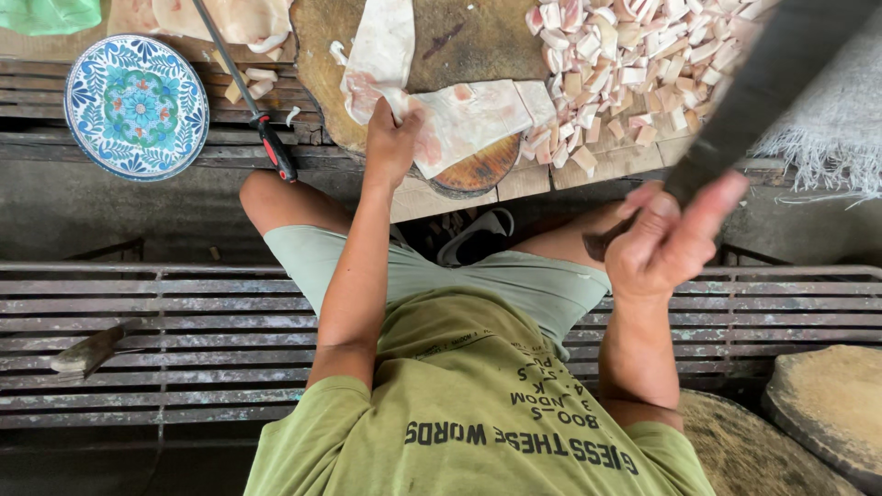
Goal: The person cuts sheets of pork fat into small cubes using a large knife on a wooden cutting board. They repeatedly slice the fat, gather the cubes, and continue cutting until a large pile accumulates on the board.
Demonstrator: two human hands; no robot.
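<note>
My left hand (390, 138) grips the near edge of a pale slab of raw pork skin and fat (464, 115) that lies across a round wooden chopping block (459, 41). My right hand (671, 243) is raised above my knee and is shut on the dark handle of a big cleaver (749, 83), whose blurred blade points up and away to the right. A heap of small pale cut pieces (625, 60) lies to the right of the block, under the blade.
A blue flowered plate (136, 106) sits at the far left on wooden slats. A sharpening rod with a red and black handle (266, 133) lies beside it. Another slab of fat (220, 18) lies at the top. Round wooden blocks (831, 404) stand at the lower right.
</note>
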